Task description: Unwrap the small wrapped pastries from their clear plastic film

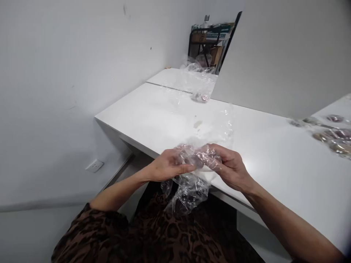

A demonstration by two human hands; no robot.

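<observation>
Crinkled clear plastic wrap [190, 193] is bunched between my two hands at the table's front edge, and part of it hangs down over my lap. My left hand [171, 164] grips the bunch from the left, with the thumb laid along its near side. From the right, my right hand [230, 164] pinches the same film. A small purplish-grey thing shows dimly inside the wrap between the fingers; its kind cannot be made out. A thin clear sheet spreads from the hands onto the white table [131, 113].
Farther back lies more crumpled film with a small reddish wrapped item [201, 97]. Several wrapped items [336, 135] rest at the right. A grey panel [282, 58] stands behind the table. A wall with a socket [94, 166] is on the left, and a loaded black shelf [208, 42] beyond.
</observation>
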